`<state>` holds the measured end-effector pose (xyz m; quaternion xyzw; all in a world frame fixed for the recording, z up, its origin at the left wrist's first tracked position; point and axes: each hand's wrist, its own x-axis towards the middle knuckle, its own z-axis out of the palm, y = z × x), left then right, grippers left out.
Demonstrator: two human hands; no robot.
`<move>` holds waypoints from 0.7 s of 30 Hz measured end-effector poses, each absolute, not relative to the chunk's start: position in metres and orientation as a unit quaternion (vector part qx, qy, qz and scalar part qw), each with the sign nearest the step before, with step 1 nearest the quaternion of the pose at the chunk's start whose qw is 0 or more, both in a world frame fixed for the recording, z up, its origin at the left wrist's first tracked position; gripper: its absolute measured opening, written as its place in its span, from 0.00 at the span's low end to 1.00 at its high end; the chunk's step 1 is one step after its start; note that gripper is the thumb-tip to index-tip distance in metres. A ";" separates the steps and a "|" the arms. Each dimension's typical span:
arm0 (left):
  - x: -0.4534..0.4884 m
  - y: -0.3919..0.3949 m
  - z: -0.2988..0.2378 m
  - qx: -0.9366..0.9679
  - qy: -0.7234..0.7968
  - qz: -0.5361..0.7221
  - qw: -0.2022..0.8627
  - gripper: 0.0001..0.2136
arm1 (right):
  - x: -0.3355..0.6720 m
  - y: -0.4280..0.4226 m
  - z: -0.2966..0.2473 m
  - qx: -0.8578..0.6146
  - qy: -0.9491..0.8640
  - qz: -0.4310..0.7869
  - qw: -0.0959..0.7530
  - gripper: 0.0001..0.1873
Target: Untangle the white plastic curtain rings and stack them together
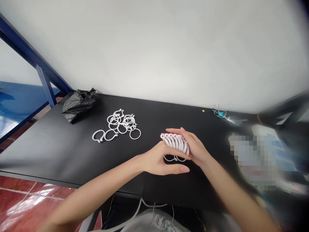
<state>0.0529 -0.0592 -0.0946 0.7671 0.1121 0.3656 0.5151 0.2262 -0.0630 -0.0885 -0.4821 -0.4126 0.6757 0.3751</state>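
Observation:
Between my two hands a row of white curtain rings (177, 143) stands side by side, their small eyelets lined up along the top. My left hand (156, 159) presses against the near left side of the row, index finger along the rings and thumb stretched apart. Around the far right side curves my right hand (196, 146), its fingers partly hidden behind the rings. Below them, more rings (170, 158) show at the tabletop. To the left, several loose white curtain rings (123, 128) lie in a scattered pile.
A crumpled black plastic bag (79, 104) sits at the back left of the black table (60, 151). Wall (154, 54) borders its far edge. Clear plastic packaging (272, 141) lies at right, near a thin loop with a turquoise part (220, 113). Blue metal frame (45, 80) rises at left.

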 end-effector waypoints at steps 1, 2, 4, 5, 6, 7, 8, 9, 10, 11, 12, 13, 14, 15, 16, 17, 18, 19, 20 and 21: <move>0.052 -0.059 -0.094 0.763 0.120 0.374 0.514 0.13 | 0.228 -0.062 -0.087 -0.475 -0.405 0.683 0.379 0.25; 0.051 -0.058 -0.093 0.758 0.128 0.384 0.512 0.13 | 0.231 -0.061 -0.086 -0.466 -0.399 0.692 0.381 0.27; 0.049 -0.058 -0.091 0.748 0.133 0.405 0.508 0.13 | 0.237 -0.058 -0.082 -0.436 -0.397 0.711 0.383 0.27; 0.048 -0.057 -0.089 0.743 0.129 0.416 0.508 0.13 | 0.240 -0.056 -0.081 -0.416 -0.402 0.721 0.380 0.25; 0.047 -0.057 -0.088 0.736 0.122 0.426 0.512 0.14 | 0.242 -0.055 -0.080 -0.396 -0.410 0.732 0.374 0.23; 0.047 -0.058 -0.086 0.727 0.114 0.433 0.521 0.15 | 0.244 -0.055 -0.079 -0.376 -0.420 0.741 0.365 0.20; 0.047 -0.058 -0.084 0.714 0.106 0.436 0.538 0.16 | 0.245 -0.055 -0.080 -0.361 -0.428 0.747 0.360 0.18; 0.047 -0.059 -0.082 0.699 0.101 0.433 0.560 0.17 | 0.245 -0.056 -0.081 -0.351 -0.433 0.749 0.359 0.16; 0.047 -0.060 -0.081 0.681 0.096 0.426 0.588 0.19 | 0.244 -0.058 -0.084 -0.345 -0.436 0.749 0.361 0.13; 0.047 -0.061 -0.080 0.662 0.090 0.416 0.617 0.20 | 0.243 -0.059 -0.086 -0.343 -0.435 0.748 0.365 0.09; 0.047 -0.062 -0.078 0.645 0.083 0.405 0.643 0.21 | 0.242 -0.060 -0.088 -0.344 -0.431 0.750 0.367 0.06; 0.048 -0.063 -0.078 0.631 0.077 0.396 0.663 0.21 | 0.240 -0.062 -0.090 -0.345 -0.425 0.753 0.366 0.05; 0.047 -0.063 -0.077 0.622 0.071 0.392 0.674 0.20 | 0.238 -0.063 -0.091 -0.347 -0.419 0.756 0.364 0.04; 0.047 -0.063 -0.076 0.617 0.067 0.389 0.681 0.20 | 0.236 -0.063 -0.091 -0.350 -0.416 0.758 0.361 0.04; 0.047 -0.063 -0.076 0.616 0.065 0.388 0.682 0.19 | 0.233 -0.064 -0.090 -0.354 -0.414 0.756 0.362 0.04; 0.047 -0.062 -0.076 0.619 0.066 0.388 0.680 0.18 | 0.231 -0.065 -0.089 -0.361 -0.415 0.750 0.366 0.04; 0.047 -0.062 -0.076 0.622 0.071 0.388 0.676 0.17 | 0.228 -0.066 -0.088 -0.369 -0.417 0.742 0.373 0.04; 0.047 -0.061 -0.076 0.625 0.080 0.389 0.672 0.16 | 0.226 -0.067 -0.087 -0.381 -0.419 0.731 0.381 0.04; 0.047 -0.061 -0.077 0.629 0.093 0.389 0.666 0.14 | 0.223 -0.068 -0.087 -0.396 -0.418 0.719 0.389 0.04; 0.048 -0.061 -0.078 0.634 0.108 0.388 0.660 0.11 | 0.220 -0.070 -0.088 -0.414 -0.415 0.705 0.398 0.04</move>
